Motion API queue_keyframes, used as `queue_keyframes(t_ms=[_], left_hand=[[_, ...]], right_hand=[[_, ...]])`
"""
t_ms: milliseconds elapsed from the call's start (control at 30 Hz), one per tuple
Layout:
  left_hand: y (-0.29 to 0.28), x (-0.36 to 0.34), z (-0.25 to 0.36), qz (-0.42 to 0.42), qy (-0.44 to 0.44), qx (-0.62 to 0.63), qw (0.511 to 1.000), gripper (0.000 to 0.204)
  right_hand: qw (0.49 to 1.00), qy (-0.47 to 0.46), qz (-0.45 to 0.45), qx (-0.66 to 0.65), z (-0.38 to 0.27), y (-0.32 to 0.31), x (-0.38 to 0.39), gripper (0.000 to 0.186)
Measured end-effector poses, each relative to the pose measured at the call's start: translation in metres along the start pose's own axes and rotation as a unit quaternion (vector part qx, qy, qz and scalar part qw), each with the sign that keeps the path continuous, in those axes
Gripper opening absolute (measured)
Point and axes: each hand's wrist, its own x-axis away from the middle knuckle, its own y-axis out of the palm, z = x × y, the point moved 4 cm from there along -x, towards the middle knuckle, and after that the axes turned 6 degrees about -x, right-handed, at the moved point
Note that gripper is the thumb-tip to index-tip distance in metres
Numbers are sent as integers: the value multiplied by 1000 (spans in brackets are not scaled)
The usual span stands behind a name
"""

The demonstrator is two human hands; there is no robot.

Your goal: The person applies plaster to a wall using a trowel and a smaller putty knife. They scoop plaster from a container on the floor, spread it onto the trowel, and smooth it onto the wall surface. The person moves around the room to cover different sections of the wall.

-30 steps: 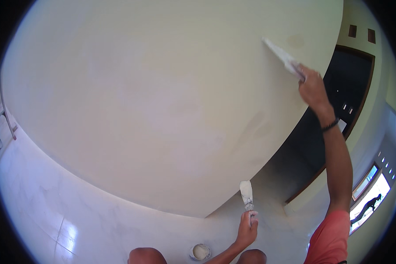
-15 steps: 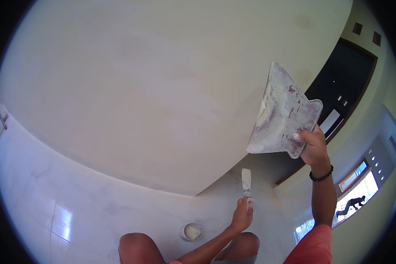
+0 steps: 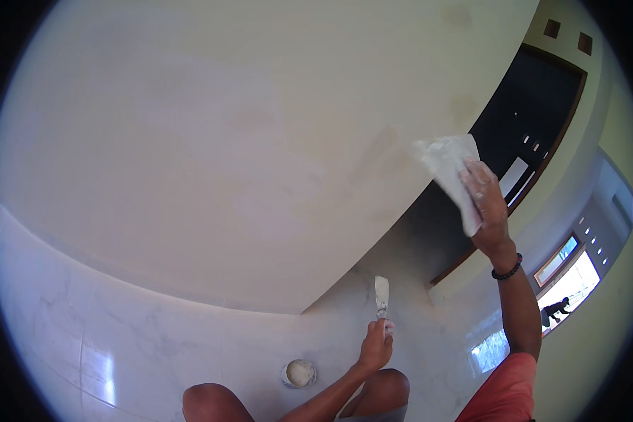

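Observation:
My right hand (image 3: 489, 204), raised near the wall's right edge, is closed on a wide plastic plaster spreader (image 3: 451, 169) coated in pale filler. The spreader is turned partly edge-on and blurred at its far tip; I cannot tell whether it touches the pale wall (image 3: 211, 141). Low in the middle, my left hand (image 3: 376, 348) grips a narrow putty knife (image 3: 381, 292), its whitened blade pointing up. Below and left of that hand, a small round tub (image 3: 299, 373) with off-white paste stands on the floor near my knees.
The wall ends in a vertical edge at the right, beside a dark door (image 3: 520, 119) with a brown frame. Glossy marbled tiles (image 3: 155, 337) cover the floor. At the far right, another person (image 3: 554, 309) shows dark against a bright opening.
My right hand has turned the spreader from its broad face to a narrower angle, with the back of the hand now showing. My left hand still holds the putty knife; the view has shifted slightly.

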Motion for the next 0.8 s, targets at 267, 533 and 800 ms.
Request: queue_keyframes(t_ms=[267,533,800], left_hand=[[-3,-4,9,-40,-22,-25,999,27],[2,-6,3,-43,-18,-60,997,24],[8,-7,-1,-49,-20,-54,997,23]], right_hand=[[981,-80,-116,133,4,54,25,36],[968,-133,-73,202,55,32,-37,46],[942,-204,-43,263,86,19,-105,50]])
